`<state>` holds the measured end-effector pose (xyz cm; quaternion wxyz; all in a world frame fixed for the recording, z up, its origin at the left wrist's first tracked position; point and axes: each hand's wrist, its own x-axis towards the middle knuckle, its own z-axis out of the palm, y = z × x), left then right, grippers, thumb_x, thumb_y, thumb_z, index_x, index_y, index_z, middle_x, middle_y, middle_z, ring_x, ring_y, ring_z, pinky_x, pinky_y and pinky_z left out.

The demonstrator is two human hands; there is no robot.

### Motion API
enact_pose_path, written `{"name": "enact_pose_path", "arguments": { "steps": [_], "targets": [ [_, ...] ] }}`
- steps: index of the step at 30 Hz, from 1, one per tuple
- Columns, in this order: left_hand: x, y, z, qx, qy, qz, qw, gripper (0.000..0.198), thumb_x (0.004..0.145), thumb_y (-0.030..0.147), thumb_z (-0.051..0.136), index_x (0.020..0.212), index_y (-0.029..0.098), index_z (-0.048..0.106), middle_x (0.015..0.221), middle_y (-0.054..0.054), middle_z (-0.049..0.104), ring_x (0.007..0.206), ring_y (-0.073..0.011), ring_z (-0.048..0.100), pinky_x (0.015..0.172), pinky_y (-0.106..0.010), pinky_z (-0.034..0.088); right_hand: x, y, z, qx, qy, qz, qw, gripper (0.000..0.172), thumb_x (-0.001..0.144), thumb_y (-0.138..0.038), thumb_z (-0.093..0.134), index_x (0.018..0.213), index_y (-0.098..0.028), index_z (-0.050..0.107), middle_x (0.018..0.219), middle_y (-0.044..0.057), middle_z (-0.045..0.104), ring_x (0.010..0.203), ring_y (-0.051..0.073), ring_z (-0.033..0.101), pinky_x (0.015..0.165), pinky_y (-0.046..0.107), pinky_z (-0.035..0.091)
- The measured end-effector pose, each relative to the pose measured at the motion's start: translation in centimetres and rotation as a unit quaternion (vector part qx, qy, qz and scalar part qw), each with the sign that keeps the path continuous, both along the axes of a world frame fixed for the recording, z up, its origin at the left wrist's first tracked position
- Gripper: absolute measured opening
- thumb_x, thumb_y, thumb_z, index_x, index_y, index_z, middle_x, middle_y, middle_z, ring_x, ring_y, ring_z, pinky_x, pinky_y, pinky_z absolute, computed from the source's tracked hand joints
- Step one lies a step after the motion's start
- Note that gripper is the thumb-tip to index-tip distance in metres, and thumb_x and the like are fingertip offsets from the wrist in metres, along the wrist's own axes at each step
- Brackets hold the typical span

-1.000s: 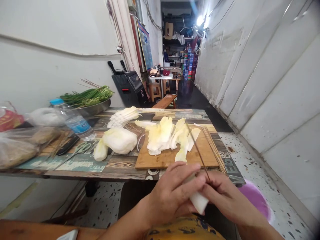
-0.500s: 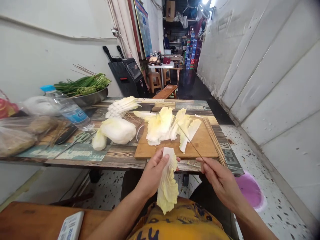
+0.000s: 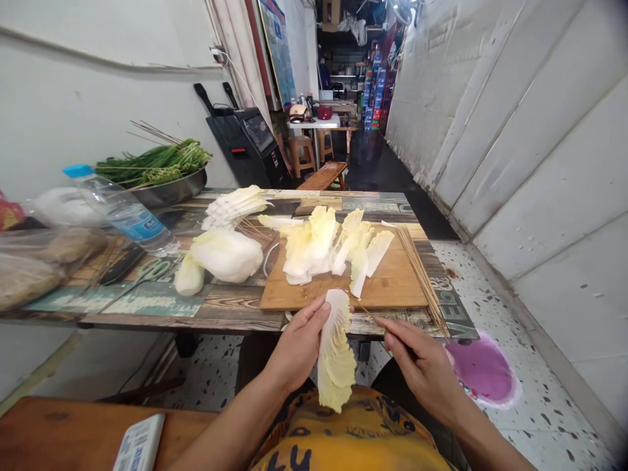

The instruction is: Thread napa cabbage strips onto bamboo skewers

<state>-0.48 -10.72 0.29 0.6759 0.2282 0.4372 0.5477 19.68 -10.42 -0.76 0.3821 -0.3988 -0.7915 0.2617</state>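
Note:
My left hand [image 3: 305, 341] is closed on a long napa cabbage leaf [image 3: 336, 353], its white stem end up and its frilly yellow end hanging over my lap. In my right hand [image 3: 417, 356] a thin bamboo skewer [image 3: 367, 310] is pinched, pointing left toward the leaf's upper part. Whether its tip touches the leaf I cannot tell. Just beyond, cut cabbage leaves [image 3: 314, 245] lie on a wooden cutting board [image 3: 294, 297]. Along the board's right side rests a bundle of skewers [image 3: 422, 281].
Left of the board are a whole cabbage [image 3: 228, 255], a smaller cabbage heart [image 3: 189, 276], stacked leaves [image 3: 233, 208], scissors [image 3: 152, 269] and a water bottle [image 3: 132, 219]. A metal bowl [image 3: 171, 190] holds greens. A pink basin [image 3: 483, 369] is on the floor at right.
My right hand has moved left and slightly down, bringing the skewer from over the board to near the leaf. The leaf has swung a little to the right and up.

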Motion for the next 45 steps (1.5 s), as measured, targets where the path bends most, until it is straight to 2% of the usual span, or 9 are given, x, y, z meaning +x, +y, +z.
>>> {"name": "enact_pose_path", "arguments": {
  "steps": [4,10,14,17,19,24,30,40,45],
  "targets": [
    [0.7,-0.1,0.1,0.012,-0.007,-0.025,1.0,0.043,0.077,0.036,0.069,0.115,0.016,0.065,0.106,-0.009,0.072,0.099,-0.0206,0.064,0.089,-0.03,0.047,-2.0,0.8,0.2,-0.081,0.048,0.011,0.996,0.024,0.089,-0.027,0.054,0.105,-0.019,0.069,0.096,0.009,0.072,0.088,0.021,0.065,0.08,0.032,0.051],
    [1.4,-0.7,-1.0,0.081,0.129,-0.056,0.987,0.04,0.078,0.034,0.068,0.116,0.02,0.066,0.12,-0.007,0.066,0.116,-0.0223,0.055,0.101,-0.034,0.039,-4.0,2.4,-0.4,-0.159,0.099,0.007,0.982,0.026,0.087,-0.034,0.054,0.085,-0.013,0.069,0.072,0.004,0.066,0.064,0.015,0.058,0.061,0.026,0.047],
    [0.9,-0.8,-1.0,0.076,0.141,-0.067,0.985,0.053,0.074,0.03,0.073,0.124,0.021,0.059,0.101,-0.006,0.071,0.095,-0.0191,0.062,0.086,-0.03,0.046,-3.5,2.4,-0.4,-0.209,0.115,0.028,0.971,0.029,0.089,-0.035,0.051,0.076,-0.013,0.065,0.056,-0.003,0.053,0.05,0.009,0.045,0.047,0.02,0.039],
    [0.6,-0.7,-1.1,0.046,0.13,-0.119,0.983,0.035,0.07,0.03,0.076,0.102,0.016,0.07,0.085,-0.004,0.071,0.074,-0.0147,0.061,0.07,-0.024,0.046,-2.9,2.0,-0.1,-0.233,0.11,0.037,0.966,0.031,0.089,-0.038,0.051,0.075,-0.013,0.065,0.052,-0.005,0.046,0.046,0.007,0.038,0.044,0.019,0.035],
    [0.6,-0.8,-1.2,0.035,0.113,-0.133,0.984,0.024,0.069,0.032,0.077,0.082,0.013,0.072,0.076,-0.004,0.07,0.066,-0.0128,0.058,0.064,-0.022,0.044,-2.4,1.6,0.2,-0.237,0.104,0.041,0.965,0.029,0.089,-0.038,0.052,0.081,-0.015,0.067,0.056,-0.004,0.05,0.05,0.009,0.044,0.049,0.02,0.04],
    [0.1,-1.3,-1.1,0.016,0.016,-0.067,0.998,0.025,0.072,0.036,0.075,0.084,0.015,0.067,0.085,-0.006,0.072,0.075,-0.0154,0.064,0.069,-0.025,0.048,1.0,0.7,1.0,-0.115,-0.004,-0.004,0.993,0.033,0.095,-0.03,0.041,0.119,-0.02,0.062,0.09,0.006,0.07,0.076,0.016,0.063,0.071,0.028,0.051],
    [-1.3,-1.5,-1.0,-0.041,0.0,-0.039,0.998,0.028,0.07,0.031,0.077,0.092,0.015,0.067,0.086,-0.005,0.072,0.067,-0.0116,0.064,0.062,-0.02,0.048,5.6,-0.5,0.7,0.031,-0.131,0.05,0.99,0.041,0.092,-0.011,0.043,0.128,-0.027,0.056,0.116,0.008,0.066,0.103,0.017,0.064,0.081,0.026,0.053],
    [-0.6,-1.5,-1.4,-0.042,0.021,-0.038,0.998,0.03,0.067,0.037,0.079,0.085,0.014,0.07,0.079,-0.005,0.071,0.065,-0.0113,0.061,0.063,-0.021,0.047,4.0,-0.6,0.4,0.073,-0.191,0.022,0.979,0.03,0.095,-0.021,0.044,0.118,-0.021,0.063,0.085,0.007,0.069,0.072,0.016,0.065,0.06,0.025,0.05],
    [-0.3,-1.3,-1.8,-0.052,0.04,-0.033,0.997,0.027,0.066,0.036,0.079,0.078,0.013,0.071,0.071,-0.004,0.07,0.06,-0.01,0.059,0.059,-0.02,0.046,3.0,-0.8,-0.1,0.083,-0.204,0.053,0.974,0.036,0.096,-0.017,0.042,0.13,-0.018,0.053,0.081,0.005,0.068,0.068,0.015,0.063,0.059,0.025,0.048]
  ]
}}
